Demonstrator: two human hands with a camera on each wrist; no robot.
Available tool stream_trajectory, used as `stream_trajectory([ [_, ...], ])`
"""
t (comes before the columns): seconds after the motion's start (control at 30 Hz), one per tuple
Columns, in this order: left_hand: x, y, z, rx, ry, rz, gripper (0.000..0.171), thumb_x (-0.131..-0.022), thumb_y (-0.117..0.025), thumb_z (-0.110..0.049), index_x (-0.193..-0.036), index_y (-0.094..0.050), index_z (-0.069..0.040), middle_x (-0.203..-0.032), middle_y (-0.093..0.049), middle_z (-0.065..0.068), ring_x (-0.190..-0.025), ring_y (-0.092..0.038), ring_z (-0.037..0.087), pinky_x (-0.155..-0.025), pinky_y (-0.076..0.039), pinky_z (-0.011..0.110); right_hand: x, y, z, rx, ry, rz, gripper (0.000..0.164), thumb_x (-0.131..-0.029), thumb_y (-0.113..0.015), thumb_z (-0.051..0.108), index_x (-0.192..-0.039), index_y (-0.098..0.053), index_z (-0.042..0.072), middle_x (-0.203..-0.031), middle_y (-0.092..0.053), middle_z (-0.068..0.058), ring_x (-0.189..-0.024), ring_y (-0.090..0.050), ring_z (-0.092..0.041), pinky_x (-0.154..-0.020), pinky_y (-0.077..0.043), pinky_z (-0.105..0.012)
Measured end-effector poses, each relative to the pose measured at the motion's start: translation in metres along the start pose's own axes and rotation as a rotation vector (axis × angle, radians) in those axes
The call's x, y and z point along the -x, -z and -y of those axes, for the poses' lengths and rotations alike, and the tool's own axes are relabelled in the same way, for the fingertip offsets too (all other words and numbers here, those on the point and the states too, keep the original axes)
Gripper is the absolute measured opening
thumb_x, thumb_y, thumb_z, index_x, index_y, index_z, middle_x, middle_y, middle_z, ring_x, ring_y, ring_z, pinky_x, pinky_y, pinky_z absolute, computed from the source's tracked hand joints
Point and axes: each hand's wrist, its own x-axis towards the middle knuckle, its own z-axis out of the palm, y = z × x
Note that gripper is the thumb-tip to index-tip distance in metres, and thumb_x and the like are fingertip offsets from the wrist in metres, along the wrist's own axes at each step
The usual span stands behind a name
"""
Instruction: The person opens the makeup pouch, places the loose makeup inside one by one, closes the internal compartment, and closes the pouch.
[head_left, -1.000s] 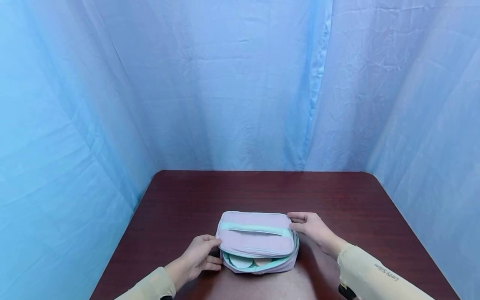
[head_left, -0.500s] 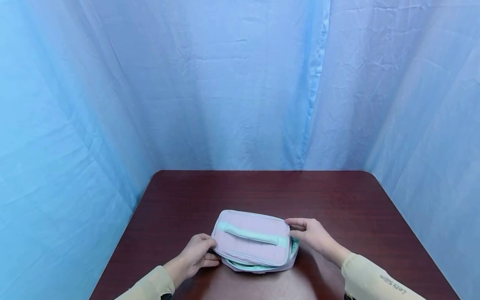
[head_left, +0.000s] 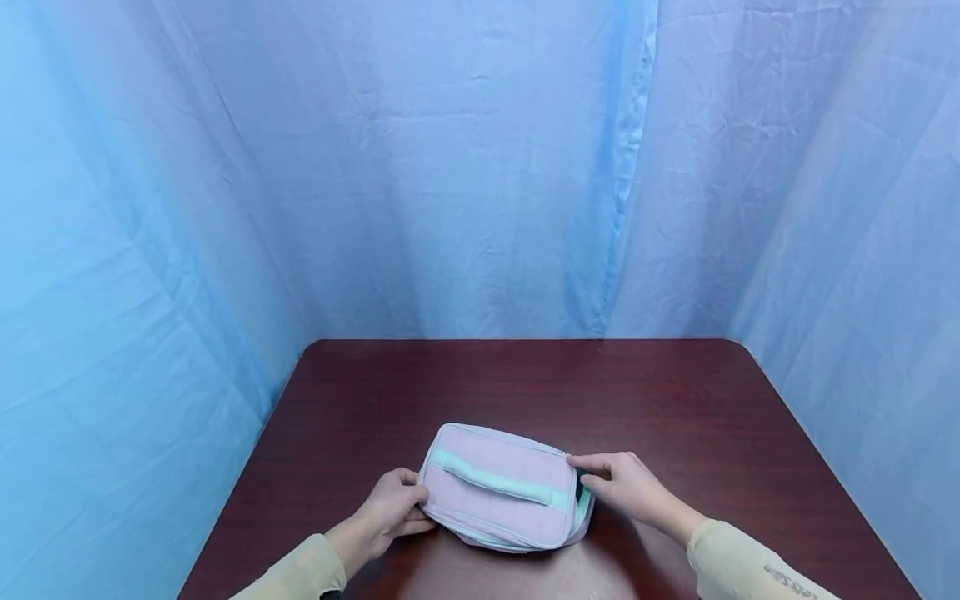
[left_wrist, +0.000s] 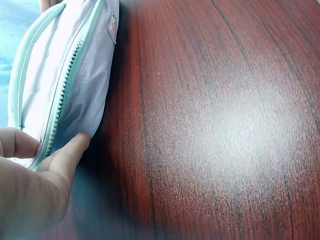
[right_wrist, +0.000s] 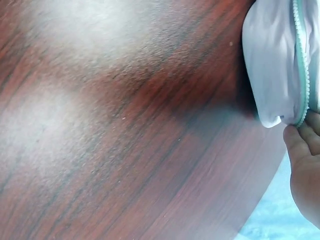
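Note:
A lilac cosmetic bag (head_left: 498, 479) with a mint carry handle (head_left: 495, 483) and mint zip trim lies on the table, its lid lowered over the body. At the left end my left hand (head_left: 386, 510) pinches the bag's edge between thumb and fingers. In the left wrist view the toothed zip (left_wrist: 64, 90) runs up from those fingertips, and a small label (left_wrist: 112, 28) shows on the side. My right hand (head_left: 630, 485) grips the lid's far right corner with thumb and index finger. Beside it, a dark gap with mint lining remains visible at the right end.
The dark red wood-grain table (head_left: 360, 392) has rounded far corners. Light blue curtains (head_left: 480, 208) hang behind it and along both sides.
The lid has come down over the front opening, hiding the round things seen inside. Its right end has swung toward the near edge, and my right hand has moved nearer with it.

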Motion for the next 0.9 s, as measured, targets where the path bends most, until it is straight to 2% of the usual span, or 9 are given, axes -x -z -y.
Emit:
stream_trajectory([
  [0.17,-0.002,0.001,0.000,-0.062,-0.012,-0.024,0.040,-0.080,-0.052,0.007,-0.120,-0.047,0.013,-0.098,-0.064,0.022,-0.083,-0.071,0.025,-0.077,-0.063,0.044,0.003,-0.005,-0.004,0.131,0.158,-0.029,0.031,-0.093,-0.069,0.005,-0.124,-0.076,0.011,-0.118,-0.075,-0.008,-0.089,-0.059,0.002,-0.075,-0.056,-0.024],
  [0.23,-0.004,0.001,-0.001,-0.112,-0.031,-0.038,0.045,-0.080,-0.052,0.007,-0.123,-0.048,0.014,-0.101,-0.064,0.023,-0.082,-0.070,0.024,-0.076,-0.063,0.044,0.004,-0.008,-0.006,0.168,0.203,-0.047,0.032,-0.092,-0.069,0.003,-0.123,-0.076,0.009,-0.117,-0.075,-0.008,-0.087,-0.058,0.003,-0.074,-0.057,-0.025],
  [0.3,-0.006,0.000,-0.003,-0.196,-0.080,-0.058,0.052,-0.079,-0.053,0.007,-0.130,-0.047,0.017,-0.111,-0.065,0.029,-0.087,-0.069,0.026,-0.076,-0.063,0.044,0.004,-0.009,-0.006,0.186,0.233,-0.059,0.033,-0.091,-0.069,0.001,-0.122,-0.076,0.008,-0.116,-0.075,-0.008,-0.085,-0.058,0.003,-0.073,-0.056,-0.025],
  [0.4,-0.007,-0.002,-0.008,-0.459,-0.233,-0.125,0.062,-0.078,-0.056,0.006,-0.139,-0.048,0.014,-0.128,-0.063,0.031,-0.103,-0.068,0.033,-0.083,-0.060,0.046,0.005,-0.011,-0.006,0.192,0.250,-0.070,0.033,-0.091,-0.068,0.000,-0.122,-0.076,0.007,-0.116,-0.076,-0.009,-0.082,-0.056,0.003,-0.070,-0.054,-0.024],
  [0.53,-0.007,-0.009,-0.012,-0.823,-0.506,-0.187,0.065,-0.080,-0.063,0.001,-0.144,-0.051,0.005,-0.146,-0.054,0.025,-0.136,-0.051,0.041,-0.106,-0.048,0.055,0.006,-0.011,-0.006,0.184,0.251,-0.077,0.033,-0.090,-0.068,-0.001,-0.122,-0.076,0.007,-0.115,-0.076,-0.009,-0.079,-0.055,0.002,-0.068,-0.051,-0.022],
  [0.6,-0.006,-0.015,-0.013,-0.933,-0.625,-0.129,0.064,-0.084,-0.068,-0.004,-0.146,-0.053,0.001,-0.152,-0.050,0.020,-0.143,-0.043,0.042,-0.113,-0.040,0.059,0.006,-0.010,-0.006,0.176,0.248,-0.078,0.033,-0.090,-0.067,-0.002,-0.121,-0.076,0.006,-0.115,-0.076,-0.009,-0.078,-0.055,0.002,-0.066,-0.049,-0.022],
  [0.67,-0.003,-0.021,-0.013,-1.032,-0.722,-0.026,0.066,-0.086,-0.074,-0.012,-0.148,-0.052,-0.002,-0.157,-0.045,0.016,-0.150,-0.033,0.040,-0.118,-0.033,0.059,0.006,-0.010,-0.007,0.176,0.249,-0.081,0.033,-0.090,-0.067,-0.002,-0.121,-0.077,0.007,-0.114,-0.076,-0.009,-0.078,-0.054,0.002,-0.067,-0.049,-0.022],
  [0.8,0.000,-0.033,-0.008,-1.277,-0.886,0.159,0.083,-0.086,-0.081,-0.038,-0.154,-0.046,-0.007,-0.162,-0.039,0.012,-0.152,-0.029,0.036,-0.120,-0.031,0.056,0.005,-0.010,-0.008,0.183,0.255,-0.086,0.033,-0.090,-0.067,-0.002,-0.120,-0.077,0.008,-0.113,-0.076,-0.008,-0.079,-0.055,0.003,-0.069,-0.053,-0.023],
  [0.9,-0.001,-0.036,-0.004,-1.446,-0.999,0.218,0.097,-0.080,-0.083,-0.051,-0.157,-0.040,-0.010,-0.163,-0.038,0.009,-0.152,-0.030,0.034,-0.120,-0.032,0.056,0.005,-0.009,-0.009,0.175,0.248,-0.073,0.033,-0.091,-0.067,-0.002,-0.121,-0.077,0.008,-0.113,-0.076,-0.008,-0.072,-0.052,0.004,-0.067,-0.050,-0.021],
])
